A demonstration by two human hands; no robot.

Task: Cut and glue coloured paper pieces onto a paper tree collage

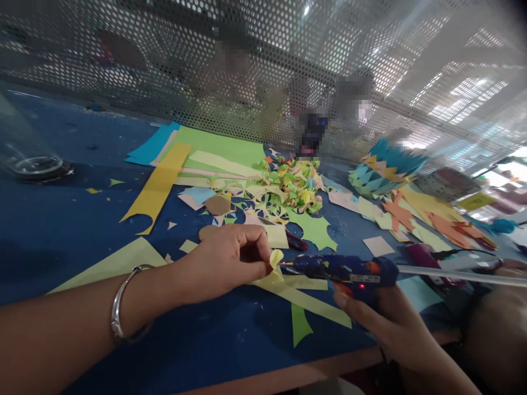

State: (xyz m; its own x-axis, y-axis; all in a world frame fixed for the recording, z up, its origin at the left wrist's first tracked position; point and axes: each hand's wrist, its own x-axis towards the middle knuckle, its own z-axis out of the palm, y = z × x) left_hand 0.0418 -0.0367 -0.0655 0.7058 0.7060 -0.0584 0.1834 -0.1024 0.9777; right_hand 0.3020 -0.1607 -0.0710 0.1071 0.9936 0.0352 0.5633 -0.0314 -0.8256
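Between thumb and forefinger, my left hand (224, 263) pinches a small curled yellow paper piece (276, 262). My right hand (382, 318) is wrapped round the handle of a blue hot glue gun (341, 269), a red light glowing on its side. The gun's nozzle points left and meets or nearly touches the paper piece; I cannot tell which. A clear glue stick (457, 274) sticks out of the gun's back. Below the hands lie pale yellow paper strips (321, 307) and a green paper scrap (300, 326).
A heap of curled paper pieces (296, 184) lies ahead among scraps. Green paper sheets (222, 145) and a yellow strip (162, 186) are further left. A blue paper crown-like ring (382, 167) stands at right. Perforated metal (164, 82) borders the blue table (90, 219). Another person is at the right edge.
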